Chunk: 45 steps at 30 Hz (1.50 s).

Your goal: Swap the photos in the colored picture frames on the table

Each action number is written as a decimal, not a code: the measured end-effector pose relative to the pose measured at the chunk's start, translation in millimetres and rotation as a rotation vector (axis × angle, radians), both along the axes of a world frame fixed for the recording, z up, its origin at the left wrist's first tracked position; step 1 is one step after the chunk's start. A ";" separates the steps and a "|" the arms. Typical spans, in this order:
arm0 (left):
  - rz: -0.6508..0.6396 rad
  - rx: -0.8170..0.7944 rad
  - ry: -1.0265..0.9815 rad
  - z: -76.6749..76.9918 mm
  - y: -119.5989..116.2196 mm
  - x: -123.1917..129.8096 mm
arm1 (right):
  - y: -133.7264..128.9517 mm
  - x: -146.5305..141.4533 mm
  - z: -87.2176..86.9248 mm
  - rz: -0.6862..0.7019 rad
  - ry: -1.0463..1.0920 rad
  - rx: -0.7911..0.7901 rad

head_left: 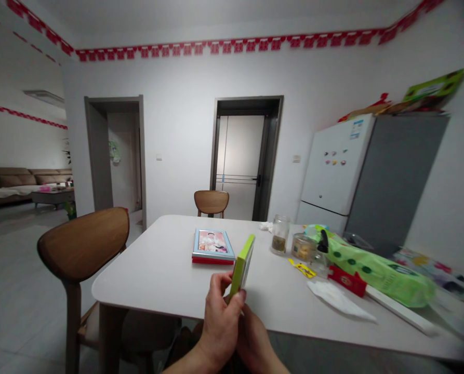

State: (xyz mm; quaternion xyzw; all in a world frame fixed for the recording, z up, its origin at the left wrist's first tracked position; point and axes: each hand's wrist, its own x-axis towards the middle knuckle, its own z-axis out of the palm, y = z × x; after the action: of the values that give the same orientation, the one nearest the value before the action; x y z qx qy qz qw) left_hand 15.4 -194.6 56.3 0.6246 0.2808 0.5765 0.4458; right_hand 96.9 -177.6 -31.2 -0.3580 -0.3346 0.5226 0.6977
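Over the near table edge [157, 307], my left hand [220, 327] grips a green-edged frame [242, 265] low, likely keeping its face uncovered; right hand [255, 337] close by, fingers hidden, grip unclear.

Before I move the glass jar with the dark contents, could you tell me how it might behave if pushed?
The glass jar looks rigid and, being clear glass, probably breakable if knocked over. It stands taller than it is wide, so a high push might tip it. Its contents sit low, which may steady it slightly.
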 end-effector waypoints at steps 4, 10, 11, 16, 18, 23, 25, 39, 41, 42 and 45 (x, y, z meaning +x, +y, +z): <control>-0.108 -0.066 -0.104 -3.2 15.4 6.1 | -3.7 60.5 6.6 -0.203 -0.053 -0.106; -0.237 -0.251 0.176 -59.1 39.0 38.0 | -8.9 187.6 17.3 -0.433 -0.754 -0.471; -0.254 -0.267 0.216 -69.0 40.1 45.7 | -6.7 201.2 15.8 -0.439 -0.895 -0.507; -0.127 -0.109 0.651 -91.5 43.9 71.4 | 8.0 235.7 -0.4 -0.432 -1.293 -0.594; -0.071 -0.075 0.728 -91.3 46.4 75.1 | 13.2 240.6 -4.4 -0.434 -1.321 -0.599; -0.027 0.006 0.846 -87.7 49.8 80.4 | 23.9 248.8 -4.0 -0.432 -1.440 -0.606; -0.021 0.036 0.900 -86.6 50.3 83.4 | 27.0 251.3 -3.2 -0.443 -1.491 -0.617; -0.019 0.079 1.001 -80.4 50.7 102.0 | 11.9 272.8 -0.9 -0.560 -1.846 -0.679; -0.032 0.070 0.964 -82.1 51.1 102.1 | 6.2 285.1 -3.6 -0.535 -1.888 -0.724; -0.043 0.066 0.938 -83.0 52.0 100.1 | 4.3 291.1 -4.2 -0.518 -1.910 -0.749; -0.065 0.046 0.838 -84.9 61.7 82.0 | 4.4 297.9 0.0 -0.502 -1.933 -0.874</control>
State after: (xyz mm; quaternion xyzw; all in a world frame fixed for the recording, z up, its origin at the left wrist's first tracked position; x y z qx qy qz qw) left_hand 97.5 -133.0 -28.6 0.8233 0.4051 0.2646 0.2968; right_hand 394.8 -173.2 -31.2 -0.8928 -0.4443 -0.0633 0.0390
